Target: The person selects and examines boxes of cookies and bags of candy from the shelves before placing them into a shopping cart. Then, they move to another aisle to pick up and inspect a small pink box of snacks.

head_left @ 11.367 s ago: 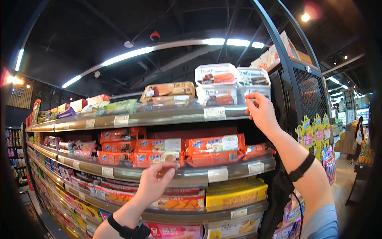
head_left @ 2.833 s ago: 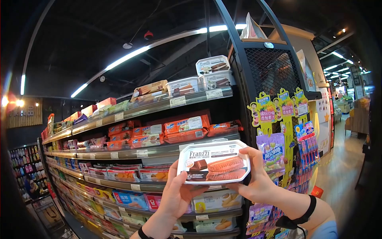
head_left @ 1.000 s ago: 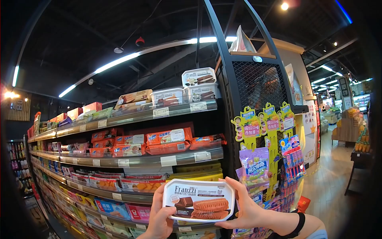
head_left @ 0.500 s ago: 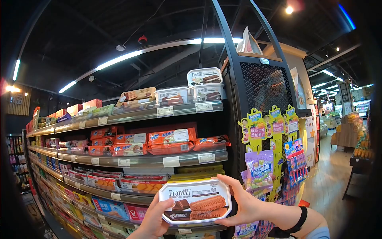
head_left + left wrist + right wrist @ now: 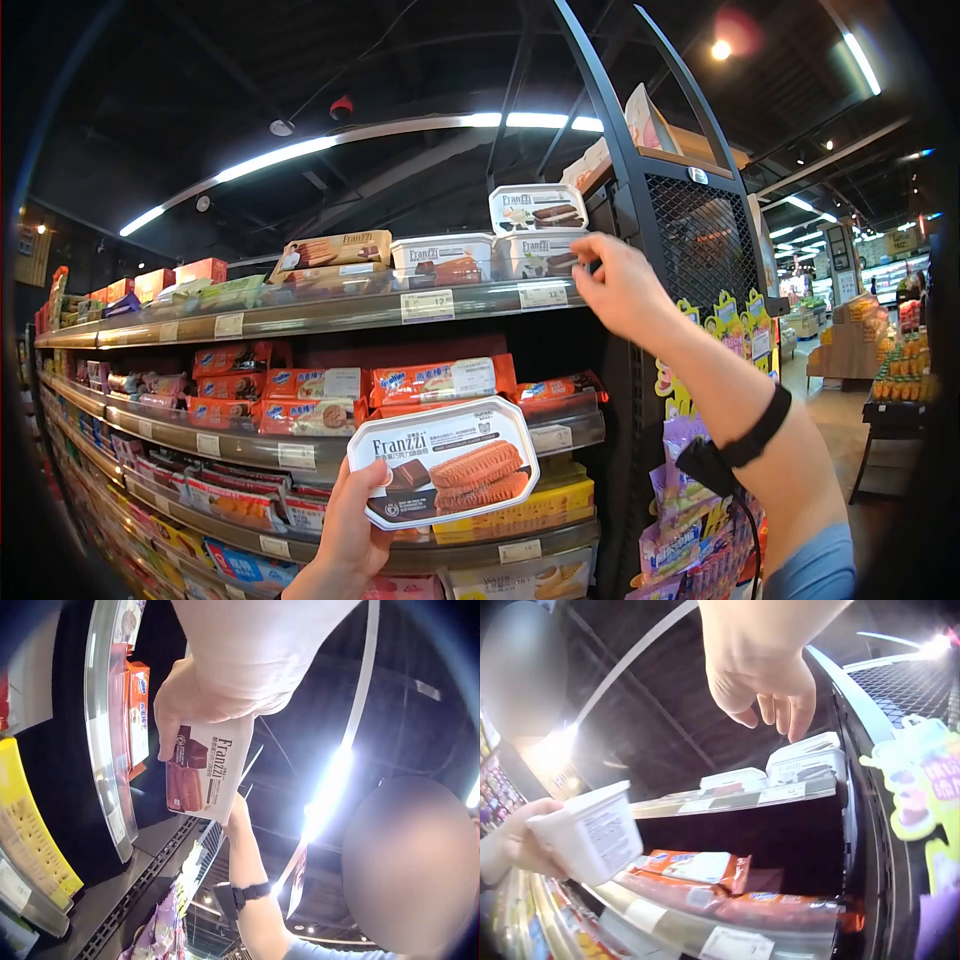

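Note:
My left hand (image 5: 345, 535) grips a white Franzzi cookie box (image 5: 440, 465) by its left end, thumb over the lid's edge. The lid, printed with chocolate and brown sandwich cookies, tilts toward the head camera; in the right wrist view the tub's printed side (image 5: 609, 836) shows. My right hand (image 5: 630, 290) is raised at the right end of the top shelf, fingers loosely bent and holding nothing. Its fingertips overlap the lower of two stacked Franzzi boxes (image 5: 540, 208) in the head view. A single Franzzi box (image 5: 442, 262) sits left of that stack.
The top shelf's front edge (image 5: 365, 312) carries a clear lip and price tags. Orange cookie packs (image 5: 440, 380) fill the shelf below, behind the held box. A black mesh end panel (image 5: 705, 235) and hanging candy bags (image 5: 685, 500) stand close on the right.
My right hand has let go of the cookie box and risen to the top shelf's boxes. The left hand keeps the box, shifted left. Earlier, the left shelf stack had a second box on top.

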Demonstrator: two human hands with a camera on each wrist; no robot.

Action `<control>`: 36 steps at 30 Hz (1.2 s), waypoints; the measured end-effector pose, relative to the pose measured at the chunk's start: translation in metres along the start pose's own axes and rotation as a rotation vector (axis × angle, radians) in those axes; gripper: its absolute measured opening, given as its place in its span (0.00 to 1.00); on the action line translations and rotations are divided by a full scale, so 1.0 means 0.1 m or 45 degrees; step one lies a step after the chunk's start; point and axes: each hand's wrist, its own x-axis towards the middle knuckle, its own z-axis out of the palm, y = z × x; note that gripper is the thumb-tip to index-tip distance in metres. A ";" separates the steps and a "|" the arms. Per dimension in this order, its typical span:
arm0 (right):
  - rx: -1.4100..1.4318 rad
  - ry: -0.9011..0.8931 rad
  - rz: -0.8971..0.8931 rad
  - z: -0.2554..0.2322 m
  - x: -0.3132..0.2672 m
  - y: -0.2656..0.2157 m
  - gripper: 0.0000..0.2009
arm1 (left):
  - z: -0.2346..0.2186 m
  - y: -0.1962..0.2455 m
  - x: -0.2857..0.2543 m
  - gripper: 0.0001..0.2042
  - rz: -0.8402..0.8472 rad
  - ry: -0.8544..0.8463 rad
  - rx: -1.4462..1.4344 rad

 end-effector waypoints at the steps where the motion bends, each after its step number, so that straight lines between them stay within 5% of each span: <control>1: -0.115 0.020 0.034 0.05 0.18 0.01 0.14 | -0.01 0.02 0.07 0.20 -0.003 -0.011 -0.005; 7: -0.430 0.010 0.050 0.42 0.97 0.21 0.15 | -0.07 0.27 0.39 0.21 -0.061 -0.098 -0.037; 13: -0.657 -0.226 -0.090 0.60 1.47 0.52 0.32 | -0.26 0.40 0.60 0.22 -0.081 -0.051 0.021; 15: -0.606 -0.510 0.138 0.56 1.56 0.48 0.35 | -0.34 0.40 0.65 0.29 -0.069 -0.062 0.040; 17: -0.613 -0.446 0.119 0.60 1.59 0.58 0.33 | -0.42 0.39 0.68 0.23 -0.058 -0.076 0.053; 20: -0.599 -0.350 -0.021 0.54 1.70 0.62 0.17 | -0.35 0.47 0.68 0.26 -0.142 0.026 0.028; 24: -0.416 -0.210 -0.087 0.41 1.79 0.58 0.09 | -0.37 0.46 0.66 0.27 -0.134 0.001 -0.019; 29: -0.426 -0.029 -0.170 0.24 1.72 0.35 0.04 | -0.35 0.44 0.54 0.25 -0.120 -0.010 0.039; 32: -0.388 0.472 -0.561 0.06 1.70 0.15 0.05 | -0.21 0.42 0.44 0.28 -0.148 0.032 0.011; 36: -0.261 0.425 -0.386 -0.26 1.26 -0.47 0.04 | -0.18 0.25 0.28 0.33 -0.128 -0.143 0.028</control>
